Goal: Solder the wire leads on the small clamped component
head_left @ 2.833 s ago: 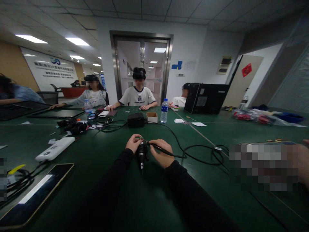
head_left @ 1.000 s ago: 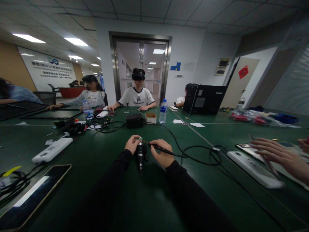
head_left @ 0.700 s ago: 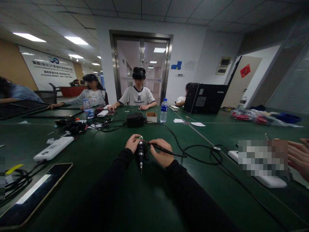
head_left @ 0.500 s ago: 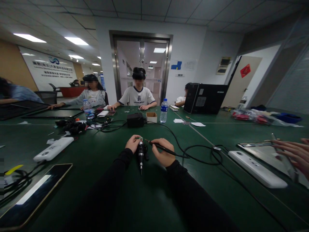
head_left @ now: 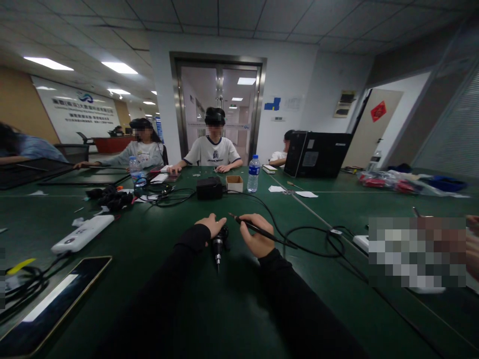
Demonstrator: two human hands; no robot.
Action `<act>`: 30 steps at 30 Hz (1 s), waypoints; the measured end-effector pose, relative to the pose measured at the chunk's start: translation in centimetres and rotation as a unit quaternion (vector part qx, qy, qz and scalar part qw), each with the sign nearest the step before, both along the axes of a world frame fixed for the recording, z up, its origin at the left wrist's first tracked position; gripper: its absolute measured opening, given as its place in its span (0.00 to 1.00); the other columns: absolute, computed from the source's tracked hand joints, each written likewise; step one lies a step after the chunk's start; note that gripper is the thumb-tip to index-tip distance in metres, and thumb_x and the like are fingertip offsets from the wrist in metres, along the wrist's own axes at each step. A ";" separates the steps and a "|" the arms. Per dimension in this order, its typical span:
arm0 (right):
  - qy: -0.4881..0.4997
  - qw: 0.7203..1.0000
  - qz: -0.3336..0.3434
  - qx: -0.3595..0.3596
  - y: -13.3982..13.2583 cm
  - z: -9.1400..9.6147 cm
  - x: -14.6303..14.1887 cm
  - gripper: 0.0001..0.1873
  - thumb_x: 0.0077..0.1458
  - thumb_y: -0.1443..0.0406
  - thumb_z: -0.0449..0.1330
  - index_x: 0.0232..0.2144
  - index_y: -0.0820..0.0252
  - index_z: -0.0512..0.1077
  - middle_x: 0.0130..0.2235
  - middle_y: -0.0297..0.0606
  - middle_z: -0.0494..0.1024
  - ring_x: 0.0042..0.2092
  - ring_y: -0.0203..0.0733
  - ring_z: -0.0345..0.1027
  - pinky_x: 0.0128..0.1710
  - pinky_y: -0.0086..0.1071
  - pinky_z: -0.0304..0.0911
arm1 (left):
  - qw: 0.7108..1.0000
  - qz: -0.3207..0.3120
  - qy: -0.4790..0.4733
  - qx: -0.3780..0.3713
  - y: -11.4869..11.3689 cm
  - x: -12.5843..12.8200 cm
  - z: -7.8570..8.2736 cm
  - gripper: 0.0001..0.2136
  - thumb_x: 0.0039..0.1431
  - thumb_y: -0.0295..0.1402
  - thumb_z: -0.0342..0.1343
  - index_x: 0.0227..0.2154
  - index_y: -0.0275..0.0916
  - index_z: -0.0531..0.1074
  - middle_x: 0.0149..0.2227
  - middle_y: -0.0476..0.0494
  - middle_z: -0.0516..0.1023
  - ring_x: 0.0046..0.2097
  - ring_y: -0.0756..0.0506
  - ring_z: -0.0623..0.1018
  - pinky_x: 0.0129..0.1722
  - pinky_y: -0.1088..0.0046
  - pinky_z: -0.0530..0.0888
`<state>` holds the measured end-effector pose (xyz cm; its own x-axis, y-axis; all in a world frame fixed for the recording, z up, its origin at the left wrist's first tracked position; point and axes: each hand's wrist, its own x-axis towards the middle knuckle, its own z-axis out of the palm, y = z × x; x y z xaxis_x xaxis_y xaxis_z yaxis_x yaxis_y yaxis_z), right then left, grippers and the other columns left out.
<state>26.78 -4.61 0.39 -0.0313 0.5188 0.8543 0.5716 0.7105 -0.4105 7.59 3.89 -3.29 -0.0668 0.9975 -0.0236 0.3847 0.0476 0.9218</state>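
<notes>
My left hand (head_left: 210, 225) lies over the top of a small black cylindrical part with a metal end (head_left: 218, 245) on the green table (head_left: 224, 299), its fingers curled around the part's far end. My right hand (head_left: 257, 234) grips a black soldering iron (head_left: 254, 227) like a pen. The iron's tip points left, a little above and apart from the part. Its black cable (head_left: 310, 239) loops away to the right. Both arms wear black sleeves.
A black box (head_left: 210, 188), a cardboard box (head_left: 234, 183) and a water bottle (head_left: 253, 173) stand further back. A white device (head_left: 83, 234) and a phone (head_left: 48, 304) lie at left. People sit across the table. A co-worker's hand (head_left: 472, 249) is at right.
The iron's tip has lifted away from the part's top. My left hand has slid over the part's end. The co-worker's hands at right keep moving.
</notes>
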 end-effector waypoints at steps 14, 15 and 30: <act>0.001 1.000 -0.005 0.008 0.1 0.0 0.2 0.07 0.51 0.69 0.55 0.30 0.57 0.73 0.31 0.38 0.78 0.35 0.43 0.71 0.39 0.36 0.67 | 0.966 0.015 0.239 0.093 -5.7 3.4 0.6 0.37 0.20 0.35 0.68 0.44 0.36 0.71 0.45 0.19 0.73 0.47 0.20 0.72 0.43 0.52 0.67; 0.002 1.000 -0.005 0.008 0.1 0.0 0.2 0.07 0.51 0.69 0.55 0.30 0.57 0.73 0.31 0.38 0.78 0.35 0.43 0.71 0.38 0.36 0.67 | 0.963 0.004 0.254 0.086 -5.8 2.9 0.9 0.37 0.22 0.35 0.67 0.45 0.36 0.71 0.45 0.19 0.73 0.46 0.21 0.73 0.41 0.53 0.67; -0.005 1.000 -0.006 0.010 0.0 0.3 0.2 0.07 0.52 0.68 0.55 0.30 0.58 0.73 0.30 0.39 0.78 0.34 0.43 0.71 0.38 0.36 0.67 | 0.846 0.086 0.519 -0.086 -1.9 -14.4 3.7 0.37 0.48 0.46 0.52 0.61 0.40 0.55 0.54 0.27 0.69 0.50 0.29 0.75 0.43 0.57 0.71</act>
<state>26.96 -4.56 0.68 -0.0344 0.5023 0.8640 0.5848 0.7112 -0.3902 -6.77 1.98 0.39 -0.2837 0.9589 -0.0066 0.9567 0.2835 0.0658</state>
